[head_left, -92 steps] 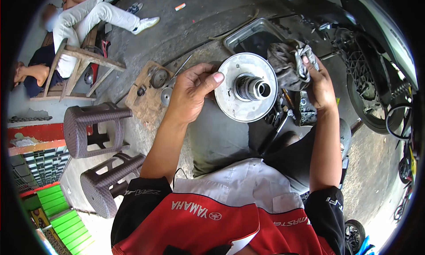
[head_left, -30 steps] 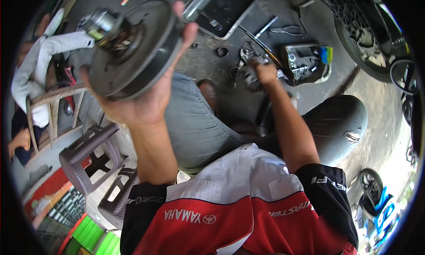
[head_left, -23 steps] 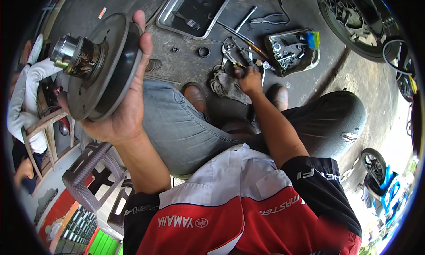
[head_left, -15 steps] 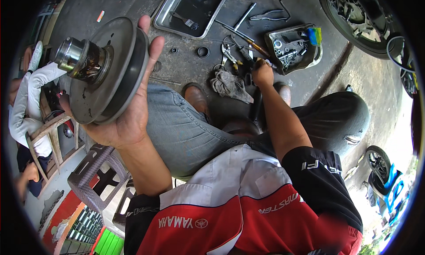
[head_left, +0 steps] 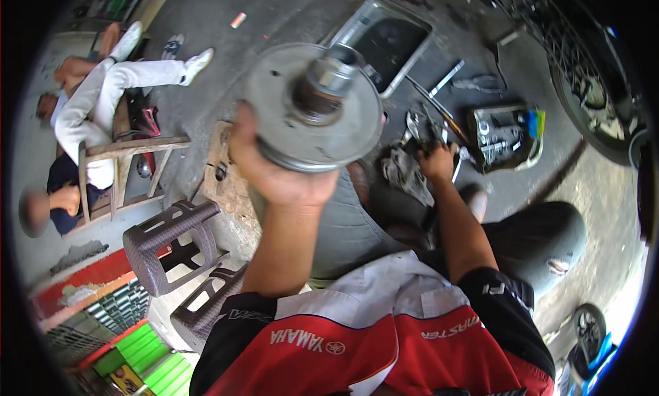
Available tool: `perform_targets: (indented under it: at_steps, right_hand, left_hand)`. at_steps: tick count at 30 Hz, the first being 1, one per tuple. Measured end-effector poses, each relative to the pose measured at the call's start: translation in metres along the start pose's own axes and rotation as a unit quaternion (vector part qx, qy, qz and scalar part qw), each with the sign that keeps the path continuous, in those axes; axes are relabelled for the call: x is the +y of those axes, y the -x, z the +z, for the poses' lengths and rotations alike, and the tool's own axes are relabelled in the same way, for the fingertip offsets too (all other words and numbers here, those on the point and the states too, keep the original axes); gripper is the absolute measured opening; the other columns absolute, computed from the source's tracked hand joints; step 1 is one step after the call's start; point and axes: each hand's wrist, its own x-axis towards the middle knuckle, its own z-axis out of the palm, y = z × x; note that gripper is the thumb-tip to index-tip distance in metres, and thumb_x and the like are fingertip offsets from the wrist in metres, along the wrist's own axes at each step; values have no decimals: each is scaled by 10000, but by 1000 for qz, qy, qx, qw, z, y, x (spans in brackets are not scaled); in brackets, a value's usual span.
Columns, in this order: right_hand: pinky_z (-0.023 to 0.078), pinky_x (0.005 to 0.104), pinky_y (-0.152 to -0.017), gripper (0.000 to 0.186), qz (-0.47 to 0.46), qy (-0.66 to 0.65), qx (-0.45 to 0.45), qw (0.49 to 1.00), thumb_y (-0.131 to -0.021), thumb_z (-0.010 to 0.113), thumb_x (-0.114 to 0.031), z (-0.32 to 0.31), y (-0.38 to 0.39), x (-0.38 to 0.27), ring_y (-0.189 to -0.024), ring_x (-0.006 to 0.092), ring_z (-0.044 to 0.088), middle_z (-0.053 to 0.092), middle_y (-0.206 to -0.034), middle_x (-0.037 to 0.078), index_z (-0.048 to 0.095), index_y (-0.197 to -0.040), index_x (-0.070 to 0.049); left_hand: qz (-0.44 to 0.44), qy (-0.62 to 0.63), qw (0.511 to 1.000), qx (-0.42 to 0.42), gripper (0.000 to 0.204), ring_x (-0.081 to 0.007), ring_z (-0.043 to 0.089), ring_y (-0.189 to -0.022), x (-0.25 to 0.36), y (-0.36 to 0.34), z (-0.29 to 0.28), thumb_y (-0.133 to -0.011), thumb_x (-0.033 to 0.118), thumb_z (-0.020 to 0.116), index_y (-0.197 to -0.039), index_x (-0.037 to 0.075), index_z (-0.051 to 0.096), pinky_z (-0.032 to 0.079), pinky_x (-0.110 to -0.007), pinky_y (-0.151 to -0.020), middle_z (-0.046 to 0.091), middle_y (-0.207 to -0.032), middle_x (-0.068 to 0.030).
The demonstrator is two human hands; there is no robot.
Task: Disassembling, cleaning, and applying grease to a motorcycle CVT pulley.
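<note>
1. One metal pulley [head_left: 285, 90], held up in the left hand [head_left: 281, 169] over the left leg [head_left: 343, 221], with the hub [head_left: 333, 73] pointing up and leaning toward the far right.
2. Cupped from beneath by that hand: palm under the near edge, thumb along the left rim, what looks like a fingertip at the right rim, the other fingers hidden behind the disc.
3. Probably heavy for its size, and stiff throughout, with no give under a squeeze. Better borne on an open palm than pinched at a single rim.
4. Dull, fairly smooth on the face, but brownish and greasy-looking around the lower hub: likely slippery there. Best taken by the outer edge or from underneath; for a second hold, use the brighter end of the hub.
5. Tough rather than fragile, by judgement, though open to nicks at the rim if dropped.
6. Low on the right: right hand [head_left: 437, 161], fingers bent down among hand tools [head_left: 413, 125], just beside a grey rag [head_left: 403, 176]. Too blurred; cannot tell whether pinching anything.
7. Farther off: pliers [head_left: 478, 84], a parts pan [head_left: 527, 154] to the right, a shallow tray [head_left: 395, 42] behind the pulley.
</note>
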Motion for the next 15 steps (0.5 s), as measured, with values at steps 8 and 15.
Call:
perform_targets:
  at_steps: [8,15]
  right_hand:
    - [476,268,-763,353,-42,-426,107,897,-1045,639,-219,-220,-53,-98,-847,93,559,659,-958,17,647,-1289,37]
    - [557,339,-826,324,-485,-35,278,828,-934,758,-138,-445,40,-201,-925,259,705,711,-1128,189,682,-1199,33]
  left_hand:
    - [159,-49,983,-81,1077,-295,481,-1364,-1,11,11,-778,376,752,-1632,56,178,411,-456,-1142,421,-1497,-156]
    - [240,-114,950,-162,1283,-319,392,-1418,2,7,7,-756,369,850,-1638,-3,-4,349,-453,-1174,320,-1533,-207]
